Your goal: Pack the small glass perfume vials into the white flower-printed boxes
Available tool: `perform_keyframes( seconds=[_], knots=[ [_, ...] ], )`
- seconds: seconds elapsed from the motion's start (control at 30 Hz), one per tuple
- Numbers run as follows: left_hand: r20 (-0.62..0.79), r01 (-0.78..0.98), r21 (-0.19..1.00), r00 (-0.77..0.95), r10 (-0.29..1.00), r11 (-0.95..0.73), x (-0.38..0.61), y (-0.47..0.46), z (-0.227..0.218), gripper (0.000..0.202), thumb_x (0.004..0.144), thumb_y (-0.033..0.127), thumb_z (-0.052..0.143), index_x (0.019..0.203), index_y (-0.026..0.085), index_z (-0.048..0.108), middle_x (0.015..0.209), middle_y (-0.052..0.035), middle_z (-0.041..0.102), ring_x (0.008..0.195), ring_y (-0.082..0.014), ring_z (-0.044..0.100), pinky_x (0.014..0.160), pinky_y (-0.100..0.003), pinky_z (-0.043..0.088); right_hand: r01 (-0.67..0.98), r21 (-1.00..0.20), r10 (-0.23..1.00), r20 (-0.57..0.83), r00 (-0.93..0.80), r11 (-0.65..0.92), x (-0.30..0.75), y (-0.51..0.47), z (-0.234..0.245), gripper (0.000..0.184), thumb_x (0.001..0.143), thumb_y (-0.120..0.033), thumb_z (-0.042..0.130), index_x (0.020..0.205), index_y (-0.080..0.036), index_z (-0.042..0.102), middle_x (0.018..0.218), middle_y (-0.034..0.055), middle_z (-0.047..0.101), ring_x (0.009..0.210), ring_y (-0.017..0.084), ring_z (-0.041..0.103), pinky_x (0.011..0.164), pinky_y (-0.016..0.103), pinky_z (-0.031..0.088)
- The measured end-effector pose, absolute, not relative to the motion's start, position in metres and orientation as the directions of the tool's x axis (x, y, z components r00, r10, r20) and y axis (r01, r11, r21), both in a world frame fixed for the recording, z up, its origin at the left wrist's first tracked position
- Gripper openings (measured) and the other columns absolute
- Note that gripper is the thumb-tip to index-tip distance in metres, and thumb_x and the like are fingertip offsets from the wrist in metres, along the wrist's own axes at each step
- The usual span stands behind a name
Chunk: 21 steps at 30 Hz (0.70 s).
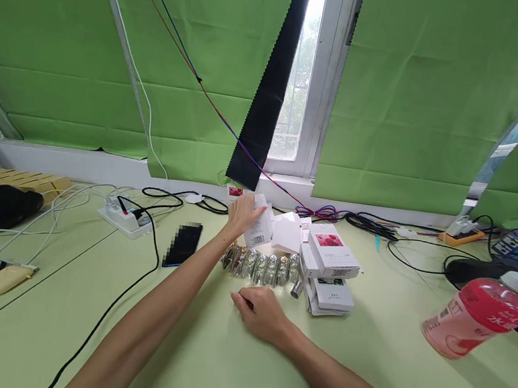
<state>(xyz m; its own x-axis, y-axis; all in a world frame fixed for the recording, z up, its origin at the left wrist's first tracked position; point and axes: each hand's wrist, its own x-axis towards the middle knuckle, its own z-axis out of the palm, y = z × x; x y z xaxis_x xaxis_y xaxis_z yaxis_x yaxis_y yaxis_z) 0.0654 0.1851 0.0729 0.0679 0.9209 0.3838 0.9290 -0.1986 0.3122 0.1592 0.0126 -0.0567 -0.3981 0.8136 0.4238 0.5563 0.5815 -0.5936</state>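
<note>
Left hand (239, 215) is out at mid-frame, just above centre. Thumb and fingers close round a small white carton (258, 226). The carton is tilted, barcode face toward the camera. Whether its lower edge touches the table (217, 367) cannot be told.

Right hand (263, 312) rests on the table just below centre, fingers curled under and pressed together. Cannot tell if anything small sits inside them.

Risks, as judged:
- The left wrist sits right beside the left end of a row of metal tubes (261, 265), packed shoulder to shoulder between the two hands. A wrist or carton dragged across them would likely tip one into the next, and round tubes roll.
- A loose tube (296, 289) lies on its side at the row's right end, near the right hand. A knuckle could send it rolling.
- The stack of cartons (332, 261), right of centre, is fanned unevenly. A nudge could slide the top one off.
- A phone (183, 244) lies just left of the forearm, within elbow reach.

The carton itself is white card with small print and a barcode low on the face. It looks light and thin-walled, so a hard squeeze would probably dent it. Similar cartons nearby carry a pink picture.
</note>
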Motion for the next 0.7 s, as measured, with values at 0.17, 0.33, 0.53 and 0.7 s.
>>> perform_keyframes(
  seconds=[0.17,0.33,0.53,0.7],
  knots=[
    [0.487,0.925,0.337,-0.008,0.873,-0.179,0.061,0.18,0.085,0.04,0.091,0.051,0.06,0.109,0.016,0.066,0.121,-0.0182,0.066,0.11,-0.0352,0.063,0.087,-0.038,0.048,0.551,-0.592,0.809,0.427,-0.405,0.588,0.159,0.014,-0.056,0.047,0.103,-0.031,0.047,0.058,-0.019,0.041,0.054,-0.0043,0.043,0.053,0.01,0.037,0.059,0.027,0.023],
    [0.583,0.903,0.369,-0.041,0.811,-0.22,0.058,0.169,0.102,0.043,0.093,0.055,0.056,0.112,0.017,0.065,0.113,-0.0138,0.068,0.105,-0.0301,0.064,0.087,-0.035,0.046,0.524,-0.628,0.817,0.422,-0.393,0.576,0.159,0.014,-0.055,0.045,0.101,-0.029,0.047,0.059,-0.02,0.036,0.055,-0.0046,0.04,0.053,0.01,0.035,0.058,0.027,0.022],
    [0.684,0.628,0.596,-0.072,0.726,-0.499,0.054,0.13,0.112,0.038,0.088,0.054,0.062,0.083,0.017,0.065,0.072,-0.0003,0.061,0.065,-0.0139,0.052,0.064,-0.025,0.04,0.434,-0.709,0.827,0.421,-0.371,0.556,0.16,0.011,-0.05,0.044,0.099,-0.029,0.047,0.059,-0.02,0.032,0.053,-0.0052,0.035,0.052,0.01,0.032,0.057,0.028,0.02],
    [0.674,0.248,0.728,-0.085,0.734,-0.639,0.044,0.087,0.082,0.038,0.09,0.053,0.061,0.076,0.017,0.061,0.068,0.0021,0.053,0.06,-0.0106,0.044,0.057,-0.022,0.036,0.369,-0.776,0.854,0.412,-0.317,0.511,0.161,0.012,-0.049,0.042,0.098,-0.032,0.046,0.058,-0.021,0.038,0.051,-0.0041,0.045,0.049,0.01,0.041,0.057,0.026,0.027]
  ],
)
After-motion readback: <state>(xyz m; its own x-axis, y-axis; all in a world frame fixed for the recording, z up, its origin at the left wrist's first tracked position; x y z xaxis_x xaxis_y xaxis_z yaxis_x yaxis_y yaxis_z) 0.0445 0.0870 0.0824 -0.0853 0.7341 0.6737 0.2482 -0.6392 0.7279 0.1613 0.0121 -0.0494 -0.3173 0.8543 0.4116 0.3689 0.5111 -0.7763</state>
